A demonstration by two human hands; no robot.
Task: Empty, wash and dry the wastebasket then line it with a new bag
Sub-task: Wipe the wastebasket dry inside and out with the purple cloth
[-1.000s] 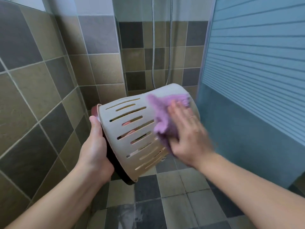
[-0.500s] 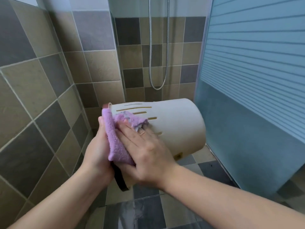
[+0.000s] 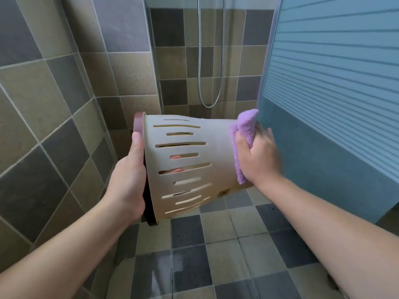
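The person is holding the cream wastebasket (image 3: 194, 160) on its side in the air above the tiled floor (image 3: 226, 255), with its dark reddish rim (image 3: 138, 124) turned to the left and its closed base pointing right. Rows of slots are running along the basket's wall, and fingers are showing pink through 2 of them. The left hand (image 3: 129, 180) is gripping the rim: the thumb is lying along the outside edge while the fingers are reaching inside the opening. The right hand (image 3: 259, 160) is curling round a lilac cloth (image 3: 244, 134) and pressing it against the base end of the basket, with the cloth bunching up above the knuckles and hanging down below the palm. This hand is looking slightly blurred. Just to the right, a frosted blue shower door (image 3: 334, 104) with horizontal stripes is standing close beside the cloth. Behind the basket, a metal shower hose (image 3: 210, 104) is hanging in a loop against the tiled wall (image 3: 54, 93). Part of the floor nearest the camera is shining wet.
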